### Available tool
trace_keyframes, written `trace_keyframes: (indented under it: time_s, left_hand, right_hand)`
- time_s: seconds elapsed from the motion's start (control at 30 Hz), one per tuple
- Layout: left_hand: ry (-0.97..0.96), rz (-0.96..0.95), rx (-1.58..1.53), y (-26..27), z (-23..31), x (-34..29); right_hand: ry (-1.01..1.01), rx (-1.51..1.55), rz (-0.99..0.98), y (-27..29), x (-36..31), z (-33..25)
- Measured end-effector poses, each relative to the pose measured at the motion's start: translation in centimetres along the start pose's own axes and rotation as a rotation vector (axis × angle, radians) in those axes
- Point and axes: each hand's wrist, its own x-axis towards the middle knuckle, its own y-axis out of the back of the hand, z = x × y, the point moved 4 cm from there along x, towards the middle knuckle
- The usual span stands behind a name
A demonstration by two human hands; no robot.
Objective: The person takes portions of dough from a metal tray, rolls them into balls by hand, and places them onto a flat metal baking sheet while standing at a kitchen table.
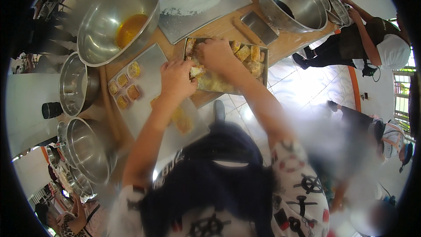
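My left hand [177, 78] is closed around a small yellow cake piece [198, 71] with a pale coating, at the left edge of a rectangular metal pan [228, 91]. Reaching into that pan, my right hand [217, 55] has its fingers curled down; what they grip is hidden. Yellow crumbs [215, 82] cover the pan's near part. Several crumb-coated cake pieces [243, 53] lie along its right side. Left of my left hand, several crumb-topped pieces in paper cups [133, 92] sit on a metal sheet tray [151, 57].
A large steel bowl with orange liquid [130, 30] stands far left. Beyond the pan lie a sheet with white powder [190, 0], a dough scraper [259, 28] and a deep steel pot [298, 17]. More steel bowls [90, 149] line the left. Other people [372, 39] stand at right.
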Motion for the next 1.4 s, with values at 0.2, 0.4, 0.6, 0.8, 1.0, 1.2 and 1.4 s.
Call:
trace_keyframes:
  time_s: [0.2, 0.4, 0.6, 0.8, 1.0, 1.2, 1.4]
  left_hand:
    - [-0.048, -0.004, -0.035, -0.5, 1.1, 0.5]
    - [-0.083, -0.122, 0.026, -0.6, 1.5, 1.3]
    - [-0.171, -0.45, 0.235, -1.5, 3.5, 3.8]
    - [-0.203, 0.029, 0.082, -0.7, 2.1, 5.1]
    - [-0.023, 0.337, -0.098, 3.0, -3.3, 3.6]
    - [-0.015, 0.43, -0.19, 2.0, -5.5, 0.3]
    - [0.07, 0.383, -0.292, 1.5, -5.4, -2.4]
  right_hand:
    - [-0.091, 0.192, 0.034, 1.2, -1.6, 3.2]
    - [-0.225, 0.448, 0.134, 5.4, -5.8, 6.0]
    - [-0.406, 0.335, -0.031, 4.7, -9.2, 8.9]
    - [-0.37, -0.014, 0.195, 6.0, -8.6, 6.5]
    - [-0.153, 0.193, 0.21, 3.2, -5.4, 1.4]
    - [0.02, 0.075, -0.016, -0.1, -2.5, -0.7]
    - [0.08, -0.054, -0.359, 0.2, -2.7, -1.9]
